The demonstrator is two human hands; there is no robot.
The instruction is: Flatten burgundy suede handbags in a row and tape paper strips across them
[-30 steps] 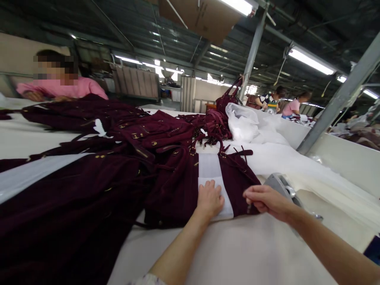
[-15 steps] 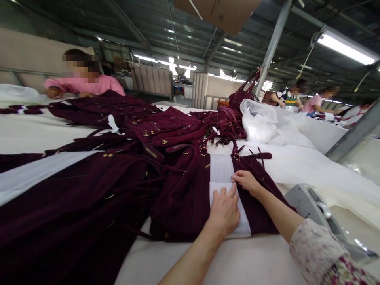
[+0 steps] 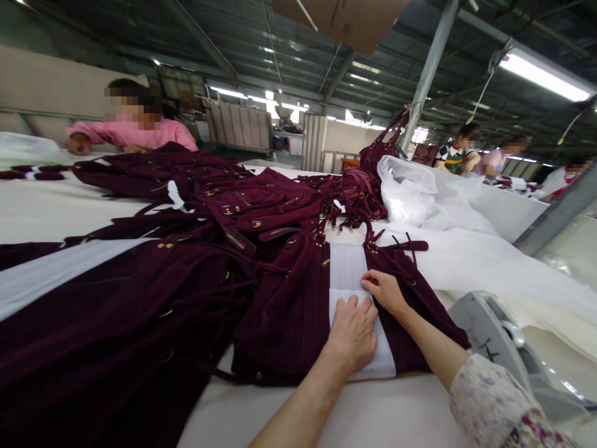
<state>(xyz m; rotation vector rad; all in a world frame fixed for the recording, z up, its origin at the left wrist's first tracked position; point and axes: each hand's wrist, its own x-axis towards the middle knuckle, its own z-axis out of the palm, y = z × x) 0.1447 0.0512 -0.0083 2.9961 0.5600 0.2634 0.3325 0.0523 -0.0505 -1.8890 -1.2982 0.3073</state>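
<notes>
A dark maroon handbag lies on the white table, its handles pointing away from me. Around its middle runs a white wrapping strip, with one end lapped over the other. My left hand rests on the lower part of the strip, fingers spread and slightly bent, pressing it against the bag. At the strip's right edge, close to the overlap, my right hand has thumb and fingers pinched together. Whether a small piece of tape is also between those fingertips cannot be seen.
More maroon bags are heaped left and behind, one with a white strip. A grey device like a tape dispenser stands right of my arm. Clear plastic lies beyond. A person in pink works across the table; others work far right.
My right hand has shifted slightly left and down along the strip's edge, and my left fingers have bent a little more. The bag has barely moved.
</notes>
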